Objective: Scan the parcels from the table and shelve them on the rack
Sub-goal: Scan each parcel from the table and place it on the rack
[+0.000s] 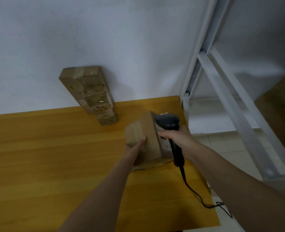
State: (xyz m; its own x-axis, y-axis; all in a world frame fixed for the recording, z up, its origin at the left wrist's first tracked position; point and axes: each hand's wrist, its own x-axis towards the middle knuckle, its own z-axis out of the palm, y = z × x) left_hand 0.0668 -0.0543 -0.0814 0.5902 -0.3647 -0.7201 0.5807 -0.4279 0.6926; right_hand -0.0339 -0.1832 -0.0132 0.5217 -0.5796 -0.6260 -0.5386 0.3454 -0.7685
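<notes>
Fingers of left hand (135,146) wrapped under and around small brown cardboard parcel (142,139), tilted above right part of wooden table (54,148). Right hand (176,138) clenched on black corded scanner (171,131), head against parcel's labelled face. Long taped parcel (90,94) upright against wall; white rack (230,97) at right.

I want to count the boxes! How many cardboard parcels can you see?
3. A small parcel gripped by the left hand over the table, a long parcel standing against the wall, and part of one on the rack at the right edge.
</notes>
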